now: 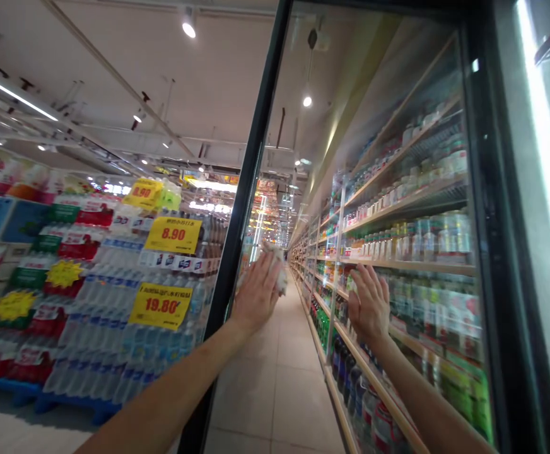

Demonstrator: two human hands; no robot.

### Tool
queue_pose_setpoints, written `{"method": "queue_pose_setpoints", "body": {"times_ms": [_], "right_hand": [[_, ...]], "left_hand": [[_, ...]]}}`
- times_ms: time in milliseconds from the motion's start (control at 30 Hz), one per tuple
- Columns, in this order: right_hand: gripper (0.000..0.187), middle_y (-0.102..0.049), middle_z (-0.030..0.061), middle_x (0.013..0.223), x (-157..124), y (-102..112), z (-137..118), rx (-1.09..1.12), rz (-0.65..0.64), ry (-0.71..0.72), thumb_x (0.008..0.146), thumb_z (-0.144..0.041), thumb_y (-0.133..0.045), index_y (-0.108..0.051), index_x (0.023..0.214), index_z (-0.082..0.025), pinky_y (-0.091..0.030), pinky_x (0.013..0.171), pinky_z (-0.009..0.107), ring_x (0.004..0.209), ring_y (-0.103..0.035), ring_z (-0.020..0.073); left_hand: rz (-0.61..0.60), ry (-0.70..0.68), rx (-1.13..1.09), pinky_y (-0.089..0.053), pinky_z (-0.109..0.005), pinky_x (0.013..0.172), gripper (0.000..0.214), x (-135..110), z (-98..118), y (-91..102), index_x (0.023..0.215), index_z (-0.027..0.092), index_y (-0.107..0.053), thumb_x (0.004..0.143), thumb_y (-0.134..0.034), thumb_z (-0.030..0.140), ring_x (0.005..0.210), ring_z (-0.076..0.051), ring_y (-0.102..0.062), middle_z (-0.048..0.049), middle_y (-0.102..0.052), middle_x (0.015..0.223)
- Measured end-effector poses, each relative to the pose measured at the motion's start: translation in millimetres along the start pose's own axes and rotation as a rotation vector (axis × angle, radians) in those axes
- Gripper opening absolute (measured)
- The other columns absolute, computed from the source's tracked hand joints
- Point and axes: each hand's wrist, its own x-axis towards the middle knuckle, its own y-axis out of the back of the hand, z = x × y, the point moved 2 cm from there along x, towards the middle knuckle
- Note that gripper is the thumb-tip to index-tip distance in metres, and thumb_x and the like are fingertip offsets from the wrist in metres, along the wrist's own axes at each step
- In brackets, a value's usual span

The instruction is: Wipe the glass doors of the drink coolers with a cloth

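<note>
A glass door (pixel 298 189) in a dark frame stands before me. My left hand (pixel 256 296) presses a crumpled whitish cloth (pixel 280 277) on the glass, near the left frame bar. Most of the cloth is hidden behind the fingers. My right hand (pixel 370 306) is up at the right part of the pane, its fingers stretched out and close together. A small pale patch shows beside those fingers; I cannot tell whether it is a cloth or something on the shelves behind.
Shelves of bottles and cans (pixel 412 239) show in the glass on the right, along a tiled aisle (pixel 251 378). At left, stacked packs of bottled water (pixel 99 302) with yellow price signs (pixel 173 235) sit on blue pallets (pixel 71 403). A bright light strip (pixel 540 126) runs down the right side.
</note>
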Motion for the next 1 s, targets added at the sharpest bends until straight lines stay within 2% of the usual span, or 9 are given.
{"method": "queue_pose_setpoints", "body": {"times_ms": [133,300,333,500,667,733,867,933,1000], "right_hand": [[0.040,-0.052,0.0112,0.131,-1.0,-0.9,0.3,-0.009,-0.016,0.019,0.086,-0.022,-0.041,-0.047,0.126,-0.018,-0.028,0.106,0.044,0.129,-0.039,0.0225],[0.041,-0.051,0.0095,0.133,-2.1,-1.4,1.1,-0.005,-0.016,0.000,0.086,-0.022,-0.041,-0.047,0.126,-0.020,-0.028,0.107,0.043,0.130,-0.038,0.0220],[0.041,-0.050,0.0095,0.133,-2.3,-1.5,1.4,0.000,-0.014,-0.003,0.086,-0.022,-0.041,-0.047,0.126,-0.020,-0.028,0.107,0.043,0.130,-0.038,0.0220],[0.045,-0.049,0.0089,0.134,-3.3,-2.9,2.7,0.008,-0.022,0.017,0.085,-0.021,-0.042,-0.045,0.129,-0.021,-0.027,0.107,0.043,0.130,-0.038,0.0220],[0.041,-0.050,0.0094,0.133,-2.6,-1.1,1.1,0.006,-0.015,-0.006,0.086,-0.022,-0.040,-0.047,0.126,-0.021,-0.028,0.106,0.044,0.129,-0.039,0.0226],[0.041,-0.051,0.0099,0.133,-1.9,-0.3,0.3,0.009,-0.010,-0.002,0.086,-0.022,-0.040,-0.048,0.126,-0.020,-0.028,0.106,0.044,0.129,-0.039,0.0228],[0.041,-0.051,0.0100,0.132,-1.8,-0.5,0.0,0.021,-0.011,0.012,0.085,-0.021,-0.041,-0.048,0.126,-0.020,-0.028,0.106,0.044,0.129,-0.039,0.0228],[0.041,-0.051,0.0099,0.132,-2.1,-0.8,0.4,0.021,-0.006,0.007,0.085,-0.021,-0.041,-0.048,0.126,-0.020,-0.028,0.106,0.043,0.129,-0.039,0.0223],[0.039,-0.052,0.0102,0.131,-2.2,-0.7,0.7,0.013,0.000,0.003,0.086,-0.022,-0.041,-0.049,0.124,-0.020,-0.028,0.107,0.043,0.129,-0.039,0.0220]], "left_hand": [[-0.142,-0.460,-0.101,-0.022,-0.035,0.111,0.051,-6.8,18.5,-5.7,0.139,0.019,-0.028,0.089,-0.038,0.024,0.139,-0.016,-0.013,-0.0047,-0.036,0.143],[-0.019,0.072,-0.034,-0.025,-0.044,0.109,0.055,10.8,0.6,-4.8,0.139,0.015,-0.024,0.087,-0.039,0.019,0.139,-0.021,-0.014,-0.0123,-0.030,0.146],[0.002,0.089,-0.028,-0.025,-0.045,0.109,0.055,8.8,0.9,-3.6,0.139,0.015,-0.024,0.087,-0.039,0.019,0.139,-0.022,-0.014,-0.0132,-0.029,0.146],[-0.151,-0.461,-0.080,-0.024,-0.037,0.110,0.050,-19.4,19.5,-0.1,0.137,0.019,-0.030,0.088,-0.038,0.021,0.139,-0.017,-0.016,-0.0058,-0.035,0.144],[-0.079,-0.005,0.009,-0.025,-0.044,0.109,0.055,-5.5,-1.0,-0.7,0.139,0.014,-0.026,0.086,-0.041,0.018,0.139,-0.021,-0.012,-0.0130,-0.030,0.146],[-0.103,-0.079,0.004,-0.026,-0.043,0.109,0.055,-10.1,3.5,-2.0,0.139,0.014,-0.026,0.086,-0.041,0.018,0.139,-0.020,-0.011,-0.0131,-0.028,0.146],[-0.266,-0.574,-0.057,-0.025,-0.034,0.110,0.050,-29.0,19.7,-2.3,0.138,0.022,-0.028,0.089,-0.038,0.022,0.138,-0.014,-0.016,-0.0050,-0.029,0.147],[-0.257,-0.479,-0.052,-0.024,-0.037,0.111,0.050,-22.7,12.4,-0.9,0.138,0.019,-0.029,0.089,-0.039,0.023,0.139,-0.016,-0.015,-0.0069,-0.030,0.146],[-0.159,-0.182,-0.008,-0.023,-0.041,0.111,0.053,-11.5,-0.6,0.9,0.138,0.014,-0.029,0.087,-0.041,0.020,0.139,-0.020,-0.011,-0.0120,-0.029,0.146]]}}
